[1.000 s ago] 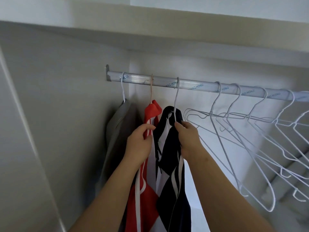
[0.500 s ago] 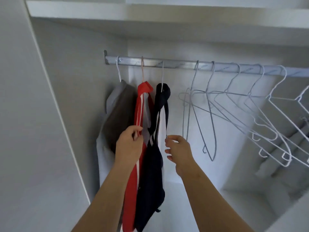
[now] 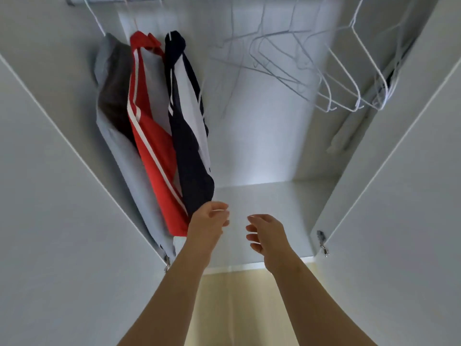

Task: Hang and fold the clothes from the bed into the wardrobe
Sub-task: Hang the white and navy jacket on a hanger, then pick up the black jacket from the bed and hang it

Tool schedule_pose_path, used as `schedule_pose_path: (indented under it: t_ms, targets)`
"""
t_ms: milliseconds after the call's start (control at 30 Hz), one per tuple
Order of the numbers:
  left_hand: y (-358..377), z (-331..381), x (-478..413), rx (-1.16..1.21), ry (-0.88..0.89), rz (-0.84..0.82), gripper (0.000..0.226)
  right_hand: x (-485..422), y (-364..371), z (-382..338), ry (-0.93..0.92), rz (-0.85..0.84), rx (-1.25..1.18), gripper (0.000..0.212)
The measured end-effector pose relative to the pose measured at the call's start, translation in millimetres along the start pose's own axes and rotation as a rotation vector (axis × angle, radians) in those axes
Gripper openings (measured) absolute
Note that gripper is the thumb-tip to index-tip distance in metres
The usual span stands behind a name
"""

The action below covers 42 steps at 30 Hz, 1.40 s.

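Observation:
Three garments hang on hangers at the left end of the wardrobe rail: a grey one (image 3: pixel 109 96) against the side wall, a red one with white stripes (image 3: pixel 154 146), and a navy and white one (image 3: pixel 189 146). My left hand (image 3: pixel 208 221) hovers just below the hem of the navy garment, fingers loosely curled, holding nothing. To its right my right hand (image 3: pixel 265 233) is also empty, fingers relaxed, over the wardrobe floor (image 3: pixel 274 196). The bed is out of view.
Several empty white wire hangers (image 3: pixel 344 78) hang on the right part of the rail. Both wardrobe doors stand open, left door (image 3: pixel 62 221) and right door (image 3: pixel 399 221), with hinges at their lower corners. Beige floor (image 3: pixel 237 308) shows below the wardrobe.
Both hands have let go of the hanging clothes and dropped from near the hangers to below the hems. The view has tilted down, showing the wardrobe floor.

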<state>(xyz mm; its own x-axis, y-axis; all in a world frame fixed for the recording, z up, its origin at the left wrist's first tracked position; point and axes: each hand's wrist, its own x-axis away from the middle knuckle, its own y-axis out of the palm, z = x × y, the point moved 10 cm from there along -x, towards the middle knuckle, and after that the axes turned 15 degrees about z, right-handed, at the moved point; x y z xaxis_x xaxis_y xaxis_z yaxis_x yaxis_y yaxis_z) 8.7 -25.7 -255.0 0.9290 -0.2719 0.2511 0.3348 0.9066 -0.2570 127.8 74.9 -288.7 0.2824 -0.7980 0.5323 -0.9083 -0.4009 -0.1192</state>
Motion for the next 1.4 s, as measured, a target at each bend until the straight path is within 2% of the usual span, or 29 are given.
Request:
schedule_pose_path:
  t_ms: [100, 333, 600, 800, 967, 1133, 1400]
  targets:
    - [24.9, -30.3, 33.4, -0.057, -0.072, -0.138, 0.012, 11.4, -41.3, 40.7, 0.071, 0.097, -0.063, 0.011]
    - [59.6, -92.2, 117.4, -0.228, -0.116, -0.486, 0.015, 66.7, -119.5, 147.8, 0.221, 0.396, -0.245, 0.011]
    - [65.2, -172.3, 245.7, -0.468, -0.035, -0.842, 0.014, 187.3, -187.2, 290.6, 0.461, 0.722, -0.506, 0.006]
    - [66.4, -226.4, 395.4, -0.638, 0.057, -1.156, 0.010, 319.7, -257.8, 388.0, 0.547, 1.033, -0.743, 0.005]
    - [38.4, -273.0, 543.8, -0.728, 0.164, -1.413, 0.013, 434.8, -302.1, 467.7, 0.569, 1.233, -0.952, 0.006]
    - [-23.5, -332.7, 683.4, -0.850, 0.192, -1.616, 0.019, 558.1, -334.9, 548.3, 0.593, 1.401, -1.105, 0.008]
    - [-88.0, -395.5, 861.2, -0.979, 0.327, -1.846, 0.020, 708.1, -379.3, 642.9, 0.561, 1.630, -1.360, 0.013]
